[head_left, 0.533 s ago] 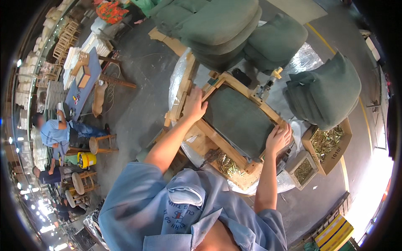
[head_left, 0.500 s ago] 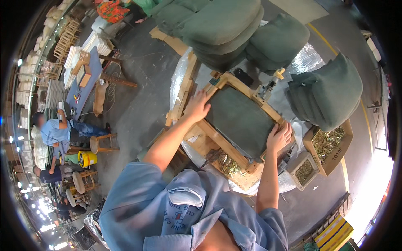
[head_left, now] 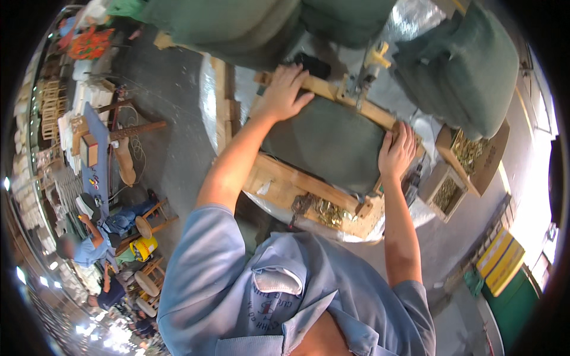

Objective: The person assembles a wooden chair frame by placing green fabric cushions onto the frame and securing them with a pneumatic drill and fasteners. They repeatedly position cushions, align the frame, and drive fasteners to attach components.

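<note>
Stretching appears to be the step in hand: a dark green fabric panel (head_left: 329, 142) lies over a pale rectangular wooden frame (head_left: 285, 181) on the bench, and both hands press on it at opposite edges. Left hand (head_left: 284, 92) rests flat at the far left corner of the panel, fingers (head_left: 291, 74) spread wide and extended, palm down on the cloth and the frame rail; nothing is gripped. Right hand (head_left: 396, 153) sits at the right edge of the panel, fingers (head_left: 404, 133) slightly curled and close together, tips on the cloth where it meets the rail; whether they pinch the fabric edge or only press on it cannot be told from this view. Judgement: cloth is being smoothed and pulled taut prior to fixing. Next move would call for holding tension with one hand while freeing the other for a fastening tool, keeping the edge aligned with the rail. A yellow-handled pneumatic tool (head_left: 371, 68) stands just beyond the frame's far rail, between the two hands. A loose heap of brass-coloured metal fasteners (head_left: 325, 209) lies on the near rail. Two open cardboard boxes of similar fasteners (head_left: 469, 155) sit to the right. Bulky green upholstered cushions (head_left: 463, 65) lie beyond the frame.
</note>
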`<state>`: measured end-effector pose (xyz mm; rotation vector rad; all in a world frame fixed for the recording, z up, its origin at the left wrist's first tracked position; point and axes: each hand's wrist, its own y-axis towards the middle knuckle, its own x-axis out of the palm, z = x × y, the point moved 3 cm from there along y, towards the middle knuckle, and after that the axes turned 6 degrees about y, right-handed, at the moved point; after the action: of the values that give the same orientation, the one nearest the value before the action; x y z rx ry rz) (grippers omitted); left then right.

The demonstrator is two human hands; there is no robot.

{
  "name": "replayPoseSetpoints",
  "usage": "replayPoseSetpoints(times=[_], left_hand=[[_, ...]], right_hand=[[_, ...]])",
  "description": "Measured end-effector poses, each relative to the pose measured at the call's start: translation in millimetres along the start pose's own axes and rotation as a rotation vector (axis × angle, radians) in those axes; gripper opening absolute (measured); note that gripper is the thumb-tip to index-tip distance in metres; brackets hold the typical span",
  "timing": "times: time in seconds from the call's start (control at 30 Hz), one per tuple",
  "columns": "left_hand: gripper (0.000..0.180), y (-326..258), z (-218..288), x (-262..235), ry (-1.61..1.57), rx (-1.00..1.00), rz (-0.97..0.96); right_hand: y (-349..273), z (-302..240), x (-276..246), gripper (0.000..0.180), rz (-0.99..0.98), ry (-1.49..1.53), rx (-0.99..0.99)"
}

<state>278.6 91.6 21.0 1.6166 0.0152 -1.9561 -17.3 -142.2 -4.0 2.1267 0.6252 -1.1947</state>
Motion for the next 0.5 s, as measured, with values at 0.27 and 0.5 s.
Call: replayPoseSetpoints(times=[0.27, 0.5], left_hand=[[0.067, -4.7, -7.7, 21.3, 0.081, -0.036, -0.175], [0.091, -14.0, -13.3, 21.4, 0.096, 0.073, -0.202]], right_hand=[[-2.8, -0.1, 7.9, 0.048, -0.056, -0.109, 0.015], [-19.4, -37.9, -11.7, 0.071, -0.154, -0.06, -0.002]])
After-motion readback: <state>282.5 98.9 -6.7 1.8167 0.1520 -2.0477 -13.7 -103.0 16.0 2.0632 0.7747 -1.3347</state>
